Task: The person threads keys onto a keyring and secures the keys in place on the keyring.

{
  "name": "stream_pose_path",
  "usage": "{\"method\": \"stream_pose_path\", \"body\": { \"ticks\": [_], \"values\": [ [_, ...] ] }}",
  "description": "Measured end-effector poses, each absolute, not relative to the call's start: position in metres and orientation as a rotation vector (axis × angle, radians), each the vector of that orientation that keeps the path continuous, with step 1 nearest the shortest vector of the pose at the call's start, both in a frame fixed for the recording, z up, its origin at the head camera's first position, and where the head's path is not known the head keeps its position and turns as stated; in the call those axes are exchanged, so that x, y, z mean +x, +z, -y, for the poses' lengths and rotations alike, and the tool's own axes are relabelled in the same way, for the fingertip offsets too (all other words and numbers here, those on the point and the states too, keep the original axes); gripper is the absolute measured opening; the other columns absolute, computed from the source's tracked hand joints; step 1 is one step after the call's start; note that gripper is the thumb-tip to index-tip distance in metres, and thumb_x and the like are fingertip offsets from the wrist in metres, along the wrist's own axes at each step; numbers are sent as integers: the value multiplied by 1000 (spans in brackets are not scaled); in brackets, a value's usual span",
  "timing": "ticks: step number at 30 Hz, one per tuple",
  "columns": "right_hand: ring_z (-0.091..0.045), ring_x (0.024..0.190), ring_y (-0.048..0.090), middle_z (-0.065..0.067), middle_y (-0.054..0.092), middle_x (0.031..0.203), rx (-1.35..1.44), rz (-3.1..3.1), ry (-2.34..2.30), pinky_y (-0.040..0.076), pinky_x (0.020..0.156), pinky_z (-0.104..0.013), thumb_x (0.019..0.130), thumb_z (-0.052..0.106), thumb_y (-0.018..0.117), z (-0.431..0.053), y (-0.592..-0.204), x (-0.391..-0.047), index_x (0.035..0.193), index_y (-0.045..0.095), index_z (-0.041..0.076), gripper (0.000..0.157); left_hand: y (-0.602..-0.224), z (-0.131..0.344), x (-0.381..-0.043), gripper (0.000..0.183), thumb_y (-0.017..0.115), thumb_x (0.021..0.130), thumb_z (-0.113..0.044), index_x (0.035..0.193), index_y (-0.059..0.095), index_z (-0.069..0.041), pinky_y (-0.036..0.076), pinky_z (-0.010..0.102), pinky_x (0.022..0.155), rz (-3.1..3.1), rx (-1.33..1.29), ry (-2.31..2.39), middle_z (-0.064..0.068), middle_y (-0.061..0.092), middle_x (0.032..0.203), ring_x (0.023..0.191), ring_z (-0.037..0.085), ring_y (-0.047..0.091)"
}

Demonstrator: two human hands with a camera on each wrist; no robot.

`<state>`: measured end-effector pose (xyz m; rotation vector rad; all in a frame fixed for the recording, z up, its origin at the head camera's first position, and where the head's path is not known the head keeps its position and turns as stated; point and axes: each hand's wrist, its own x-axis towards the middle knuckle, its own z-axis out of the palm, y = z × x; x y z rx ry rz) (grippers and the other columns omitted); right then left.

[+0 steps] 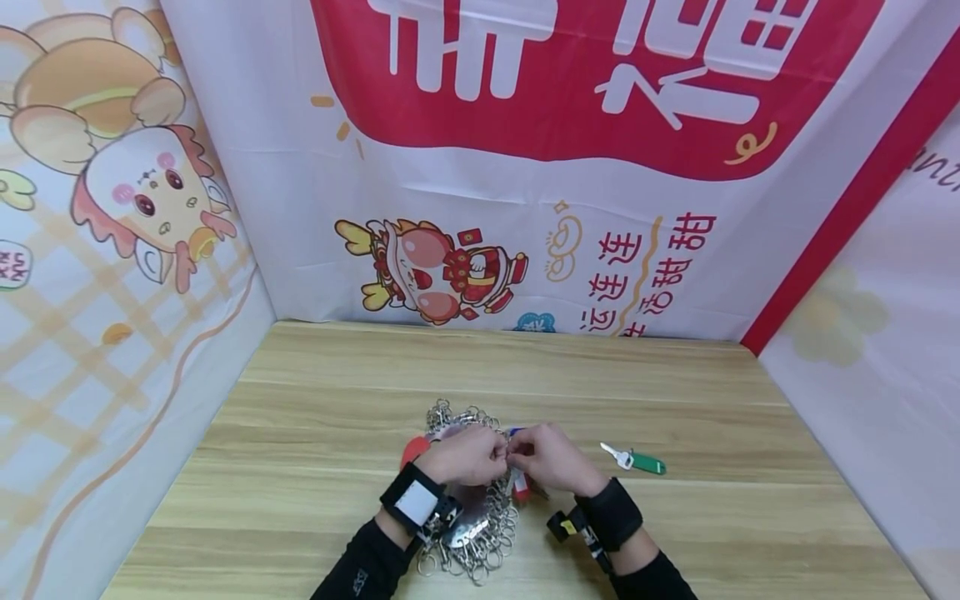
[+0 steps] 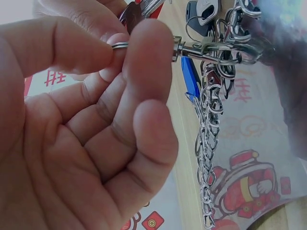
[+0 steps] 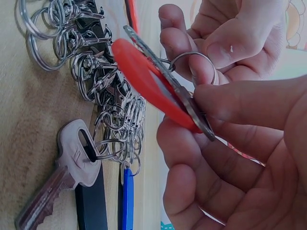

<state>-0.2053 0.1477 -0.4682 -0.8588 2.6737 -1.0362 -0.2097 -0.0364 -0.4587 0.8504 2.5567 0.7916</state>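
Note:
My left hand [image 1: 471, 455] pinches a split key ring [image 2: 120, 45] between thumb and finger; a metal swivel clasp [image 2: 192, 50] stretches beyond the fingertips toward the other clasps. Against it works my right hand [image 1: 553, 458], holding a key with a red tag [image 3: 144, 81] by thumb and fingers. In the right wrist view the ring [image 3: 211, 67] stands at the key's head, partly behind fingers; whether it passes through the key cannot be told. Under both hands lies a bunch of metal clasps with rings [image 1: 483, 546], with another key [image 3: 76, 148] hanging from one ring.
A key with a green tag [image 1: 648, 463] lies on the wooden table [image 1: 300, 500], right of the hands. A blue tag [image 3: 128, 199] and a black tag [image 3: 91, 206] hang by the clasps. Beside my left hand is a red piece [image 1: 413, 450]. Printed cloth [image 1: 285, 208] walls the table.

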Motion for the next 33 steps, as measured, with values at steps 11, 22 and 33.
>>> {"method": "stream_pose_path", "body": {
  "ticks": [11,22,33],
  "values": [
    [-3,58,53,11,60,69,-860,-2688,-1026,47,55,-23,87,9,65,-148,-470,-206,81,69,15,9,-459,36,-210,28,57,85,-15,61,44,-18,32,20,45,-2586,842,769,-9,41,52,42,6,39],
    [-3,59,52,11,61,70,-860,-2696,-1016,46,55,-23,87,10,65,-148,-470,-206,81,69,15,9,-459,35,-210,29,58,86,-15,60,43,-17,32,20,45,-2582,815,781,-8,42,52,42,7,40],
    [-4,60,54,9,62,71,-853,-2680,-1029,47,56,-23,87,9,65,-147,-468,-206,82,69,14,9,-458,36,-210,28,58,84,-15,60,44,-17,34,21,47,-2599,814,769,-7,41,52,43,7,40]
  ]
}}
